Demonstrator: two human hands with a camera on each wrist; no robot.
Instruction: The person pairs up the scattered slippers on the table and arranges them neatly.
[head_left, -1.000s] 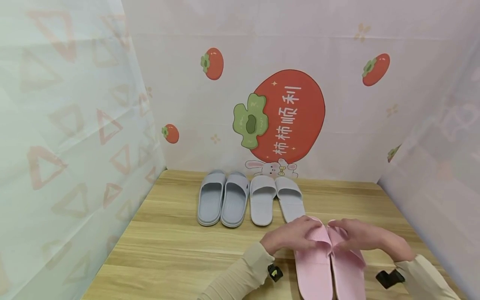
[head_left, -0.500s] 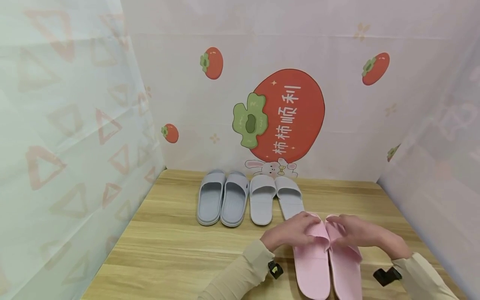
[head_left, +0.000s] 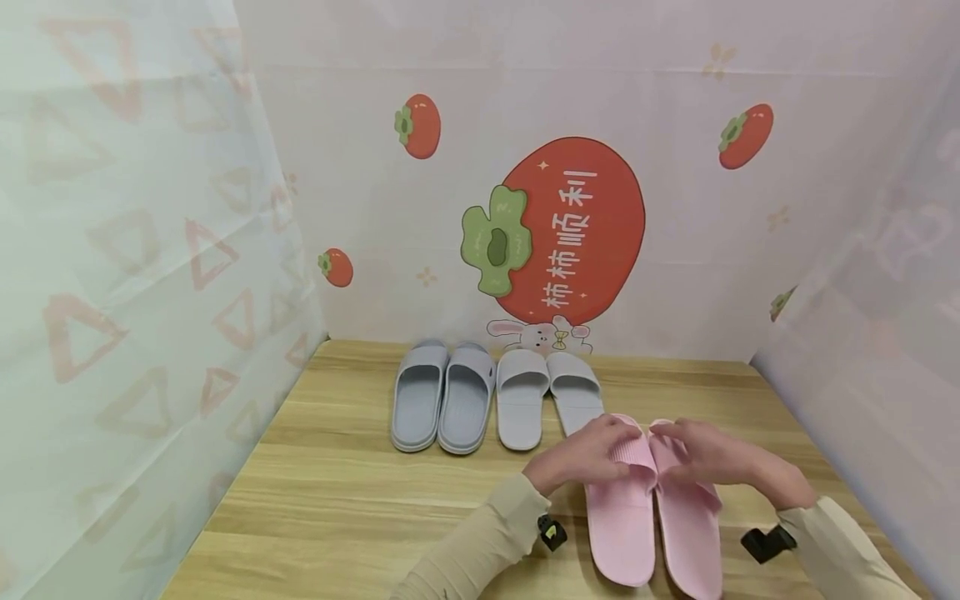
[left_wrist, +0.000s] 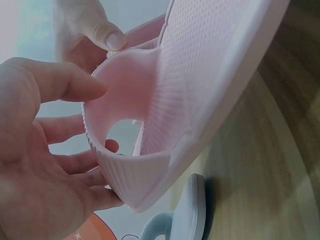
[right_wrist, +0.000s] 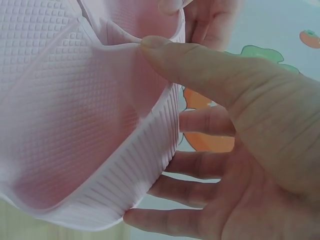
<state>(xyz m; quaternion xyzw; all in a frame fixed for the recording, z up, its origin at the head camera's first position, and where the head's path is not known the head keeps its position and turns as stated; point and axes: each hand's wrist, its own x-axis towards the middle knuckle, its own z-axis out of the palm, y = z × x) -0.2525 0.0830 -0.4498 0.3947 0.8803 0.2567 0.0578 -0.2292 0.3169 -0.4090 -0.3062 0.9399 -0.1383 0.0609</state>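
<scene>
My left hand (head_left: 585,457) grips the strap of the left pink slipper (head_left: 621,537), thumb inside the opening and fingers over the ribbed outside. In the left wrist view, that slipper's textured footbed (left_wrist: 205,60) shows beside my left hand (left_wrist: 45,160). The right pink slipper (head_left: 692,546) is held likewise by my right hand (head_left: 720,454). Its ribbed strap (right_wrist: 125,175) lies between thumb and fingers of the right hand (right_wrist: 260,130) in the right wrist view. Both slippers are side by side, toes toward the back wall; whether their heels touch the table cannot be told.
On the wooden table (head_left: 337,500), a blue-grey slipper pair (head_left: 442,400) stands near the back wall (head_left: 360,167). Right of it is a white pair (head_left: 522,408); the left pink slipper's toe overlaps its right slipper (head_left: 577,396) in view. Printed cloth walls close three sides.
Both hands have carried the pink slippers forward, toward the back wall, still gripping the straps. The heels have parted slightly. The other two pairs have stayed put.
</scene>
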